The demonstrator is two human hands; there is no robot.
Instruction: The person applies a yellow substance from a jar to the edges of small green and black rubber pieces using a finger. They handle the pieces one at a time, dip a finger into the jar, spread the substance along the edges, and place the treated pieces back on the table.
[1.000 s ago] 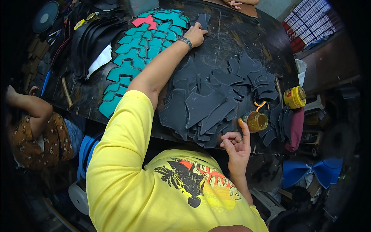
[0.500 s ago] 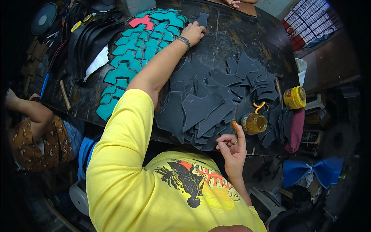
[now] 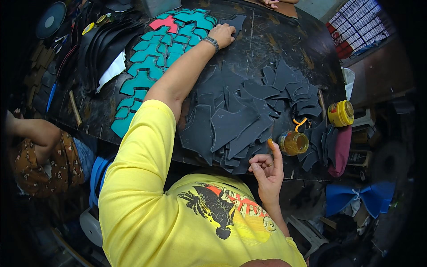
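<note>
Dark grey sheet material makes up the flat piece touched by the left hand at the far side of the worktop, just beside the teal pieces. Whether it is pinched by those fingers cannot be told. Among the teal rows, a red piece is set. The right hand is raised, its fingers released: the index is extended, its tip coated in amber, the others loosely bent. Nearby, a clear jar of amber substance is placed beside a heap of dark grey pieces; farther right, a yellow tub is seen.
</note>
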